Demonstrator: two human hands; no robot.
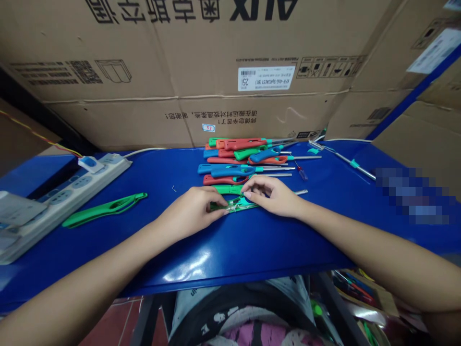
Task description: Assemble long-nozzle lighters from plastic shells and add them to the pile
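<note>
An opened green long-necked lighter (237, 205) lies on the blue table before me, its inner parts and thin wires exposed. My left hand (203, 206) grips its handle end, thumb and fingertips closed at the near edge. Over the other end, my right hand (275, 196) has thumb and fingers pinched together near the turquoise part. Whatever is between those fingertips is too small to make out. A loose green handle shell (106, 210) rests to the left. Just beyond my hands lies a row of red, blue (230, 170) and green lighters with metal necks pointing right.
A white power strip (77, 187) with plugs runs along the left. Small screws (174, 188) lie left of the lighters, a small screwdriver (301, 172) to their right. A metal tube (347, 161) lies at the right. Cardboard (144, 81) stands behind the blue table (173, 259).
</note>
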